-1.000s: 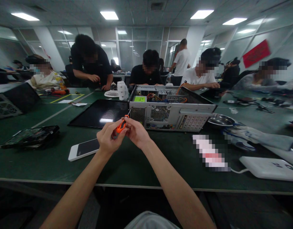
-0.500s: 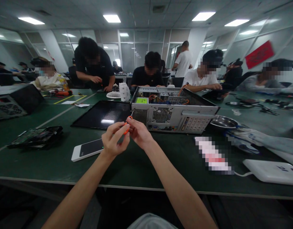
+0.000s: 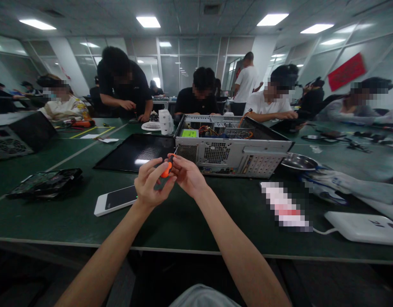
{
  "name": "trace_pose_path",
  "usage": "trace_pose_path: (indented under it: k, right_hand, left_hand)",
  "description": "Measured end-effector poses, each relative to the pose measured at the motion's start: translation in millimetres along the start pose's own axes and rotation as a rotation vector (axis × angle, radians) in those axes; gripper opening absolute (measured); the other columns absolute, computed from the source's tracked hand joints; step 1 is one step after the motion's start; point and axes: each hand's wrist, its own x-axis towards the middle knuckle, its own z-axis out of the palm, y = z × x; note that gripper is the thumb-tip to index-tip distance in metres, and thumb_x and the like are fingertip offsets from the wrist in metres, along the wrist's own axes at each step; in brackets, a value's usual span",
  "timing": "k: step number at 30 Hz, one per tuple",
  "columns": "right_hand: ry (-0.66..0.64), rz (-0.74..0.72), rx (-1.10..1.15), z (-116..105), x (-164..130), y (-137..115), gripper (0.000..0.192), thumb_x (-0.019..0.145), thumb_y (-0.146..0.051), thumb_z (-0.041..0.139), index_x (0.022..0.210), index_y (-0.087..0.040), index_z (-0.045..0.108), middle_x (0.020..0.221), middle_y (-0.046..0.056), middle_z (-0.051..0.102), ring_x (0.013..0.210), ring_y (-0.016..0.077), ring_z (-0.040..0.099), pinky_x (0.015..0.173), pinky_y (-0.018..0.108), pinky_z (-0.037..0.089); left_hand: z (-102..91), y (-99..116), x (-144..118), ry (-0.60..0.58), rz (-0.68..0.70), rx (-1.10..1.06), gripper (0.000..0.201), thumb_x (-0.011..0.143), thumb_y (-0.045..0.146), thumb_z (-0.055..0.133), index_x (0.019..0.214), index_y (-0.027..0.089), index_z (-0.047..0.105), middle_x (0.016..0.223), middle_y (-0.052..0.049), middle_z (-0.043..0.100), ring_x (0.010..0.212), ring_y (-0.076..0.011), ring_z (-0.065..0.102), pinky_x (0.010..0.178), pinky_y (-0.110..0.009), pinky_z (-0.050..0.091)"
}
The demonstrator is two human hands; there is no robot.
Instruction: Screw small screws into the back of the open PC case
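A screwdriver (image 3: 166, 169) with an orange and black handle is held between my two hands in front of the computer case. Its thin shaft points up and away toward the case's near left corner; whether the tip touches anything, I cannot tell. My left hand (image 3: 150, 183) has its fingers around the handle's rear end. The fingertips of my right hand (image 3: 190, 175) pinch the handle nearer the shaft. The open-topped computer case (image 3: 237, 158) lies on the table with its rear panel toward me, wires showing inside. Its black side panel (image 3: 129, 152) lies to the left.
A white device with a dark screen (image 3: 119, 199) lies left of my hands, with circuit boards (image 3: 47, 184) farther left. To the right are a metal bowl (image 3: 299, 163), gloves (image 3: 327, 187), a blurred-out phone (image 3: 284, 207) and a white power bank (image 3: 364, 227). Several people work across the table.
My left hand's fingers have opened out slightly and shifted on the handle, so more of the orange and black grip shows. The whole view has shifted a little.
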Motion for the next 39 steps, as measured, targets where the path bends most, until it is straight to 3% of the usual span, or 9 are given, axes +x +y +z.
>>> trace_pose_path:
  k: [5,11,15,17,21,24,28,31,39]
  right_hand:
    - [0.001,-0.022,0.029,-3,3,3,0.02,0.073,-0.026,0.086,0.086,-0.02,0.073,0.072,-0.005,0.071,0.063,0.0084,0.061,0.059,0.019,0.049]
    - [0.04,0.054,0.001,0,2,0,0.014,0.083,-0.032,0.076,0.088,-0.019,0.073,0.076,-0.001,0.072,0.063,0.0094,0.059,0.057,0.02,0.046]
    - [0.079,-0.006,-0.226,-3,-2,-9,0.014,0.087,-0.033,0.068,0.091,-0.02,0.073,0.079,0.001,0.072,0.068,0.013,0.062,0.062,0.024,0.048]
    - [0.186,-0.184,-0.555,-8,-8,-21,0.015,0.088,-0.034,0.066,0.087,-0.02,0.071,0.079,0.003,0.07,0.068,0.0152,0.061,0.066,0.029,0.049]
    - [0.449,-0.852,-1.317,-22,-23,-59,0.015,0.092,-0.028,0.055,0.09,-0.02,0.067,0.092,0.007,0.071,0.086,0.0216,0.063,0.087,0.039,0.049]
    - [0.549,-1.043,-1.707,-35,-28,-81,0.02,0.091,-0.02,0.05,0.096,-0.019,0.069,0.102,0.011,0.07,0.103,0.0274,0.06,0.097,0.044,0.047]
    - [0.625,-1.083,-1.974,-62,-20,-86,0.033,0.095,-0.024,0.049,0.12,-0.017,0.068,0.132,0.017,0.062,0.131,0.0334,0.05,0.111,0.053,0.038]
    - [0.665,-1.019,-2.034,-82,-10,-80,0.048,0.098,-0.032,0.046,0.142,-0.015,0.056,0.15,0.019,0.05,0.146,0.0351,0.037,0.12,0.059,0.028]
    - [0.649,-1.004,-2.041,-100,1,-72,0.058,0.1,-0.039,0.041,0.152,-0.014,0.045,0.154,0.019,0.046,0.152,0.0358,0.028,0.124,0.065,0.018]
  left_hand:
    - [0.0,3,4,-0.012,0.075,-0.042,0.039,0.089,0.015,0.067,0.127,0.021,0.064,0.118,-0.011,0.074,0.097,-0.02,0.075,0.074,-0.028,0.062]
    - [3.4,0,2,0.022,0.06,-0.009,0.032,0.085,0.028,0.079,0.114,0.022,0.065,0.103,-0.007,0.075,0.079,-0.0151,0.073,0.059,-0.022,0.057]
    - [5.9,-2,5,0.017,0.101,-0.043,0.038,0.083,0.027,0.08,0.116,0.023,0.061,0.114,-0.011,0.075,0.09,-0.02,0.075,0.07,-0.03,0.062]
    - [7.0,-3,9,-0.004,0.13,-0.071,0.041,0.085,0.023,0.078,0.121,0.023,0.058,0.115,-0.011,0.076,0.095,-0.0208,0.075,0.075,-0.031,0.063]
    - [11.5,-4,18,-0.024,0.156,0.03,0.03,0.088,0.024,0.075,0.117,0.024,0.065,0.108,-0.007,0.076,0.077,-0.0136,0.073,0.063,-0.022,0.058]
    - [18.0,-3,22,-0.021,0.156,0.07,0.018,0.088,0.026,0.075,0.106,0.023,0.07,0.098,-0.006,0.074,0.071,-0.0119,0.069,0.058,-0.021,0.054]
    - [26.2,5,23,-0.02,0.121,-0.029,0.021,0.092,0.017,0.066,0.112,0.02,0.065,0.112,-0.011,0.075,0.094,-0.0182,0.074,0.071,-0.026,0.059]
    - [28.0,10,18,-0.074,0.13,-0.062,0.027,0.094,0.014,0.06,0.12,0.019,0.06,0.124,-0.014,0.073,0.103,-0.0204,0.074,0.079,-0.03,0.06]
    - [25.4,5,7,-0.135,0.102,-0.164,0.023,0.094,0.024,0.053,0.117,0.021,0.056,0.111,-0.012,0.072,0.097,-0.0211,0.072,0.075,-0.036,0.063]
